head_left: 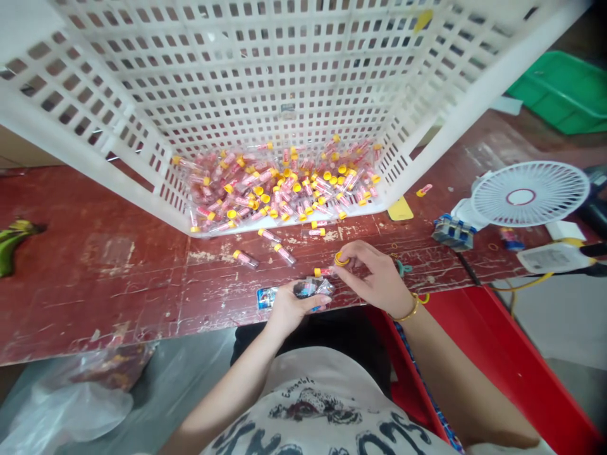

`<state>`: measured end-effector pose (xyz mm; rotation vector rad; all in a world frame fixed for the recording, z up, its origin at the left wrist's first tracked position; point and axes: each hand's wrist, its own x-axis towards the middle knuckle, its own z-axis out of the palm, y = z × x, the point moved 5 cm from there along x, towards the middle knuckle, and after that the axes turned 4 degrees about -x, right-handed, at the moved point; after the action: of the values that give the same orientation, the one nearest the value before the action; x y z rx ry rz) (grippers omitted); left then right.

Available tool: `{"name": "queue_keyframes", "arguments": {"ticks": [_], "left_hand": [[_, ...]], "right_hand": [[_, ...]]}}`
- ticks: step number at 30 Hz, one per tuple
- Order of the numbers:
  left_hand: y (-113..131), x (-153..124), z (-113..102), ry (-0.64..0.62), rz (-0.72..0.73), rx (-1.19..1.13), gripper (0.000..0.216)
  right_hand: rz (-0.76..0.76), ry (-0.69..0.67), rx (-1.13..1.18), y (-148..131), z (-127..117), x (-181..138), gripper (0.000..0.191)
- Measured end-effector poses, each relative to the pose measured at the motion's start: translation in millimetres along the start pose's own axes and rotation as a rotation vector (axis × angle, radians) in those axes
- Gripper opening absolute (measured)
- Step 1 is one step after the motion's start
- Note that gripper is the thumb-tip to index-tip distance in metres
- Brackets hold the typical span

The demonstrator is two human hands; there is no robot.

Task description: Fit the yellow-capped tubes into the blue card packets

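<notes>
My left hand (290, 309) is closed around a bunch of shiny clear-and-blue plastic packets (310, 287). A flat blue packet (266, 297) sticks out to its left. My right hand (372, 272) pinches a round yellow cap (340, 258) between thumb and fingers; whether a tube is attached behind it is hidden. Right by those fingertips is a clear tube with a yellow cap (323, 272) and pink contents; I cannot tell if it is touched. More such tubes (284, 254) lie on the red table (142, 272) in front of both hands.
A large white plastic basket (303, 218), tipped toward me, holds a heap of yellow-capped tubes (284, 189). Right of it are a yellow card (401, 209), a bundle of blue packets (454, 232), a white fan (528, 193) and a green bin (562, 91). Green bananas (9, 246) lie far left.
</notes>
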<state>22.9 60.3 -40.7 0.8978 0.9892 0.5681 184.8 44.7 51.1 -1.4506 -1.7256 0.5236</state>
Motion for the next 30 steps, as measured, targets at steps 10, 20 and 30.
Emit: {"name": "queue_keyframes", "arguments": {"ticks": [10,20,30], "left_hand": [[-8.0,-3.3,5.4,-0.023,-0.111,-0.065,0.041],[-17.0,0.6,6.2,0.035,-0.133,-0.054,0.045],[-12.5,0.8,0.7,0.06,0.063,0.083,0.03]], "right_hand": [[0.454,0.026,0.511,46.2,30.1,-10.3,0.032],[0.435,0.271,0.448,54.8,13.8,-25.7,0.029],[0.133,0.113,0.013,6.2,-4.1,-17.2,0.011]]}}
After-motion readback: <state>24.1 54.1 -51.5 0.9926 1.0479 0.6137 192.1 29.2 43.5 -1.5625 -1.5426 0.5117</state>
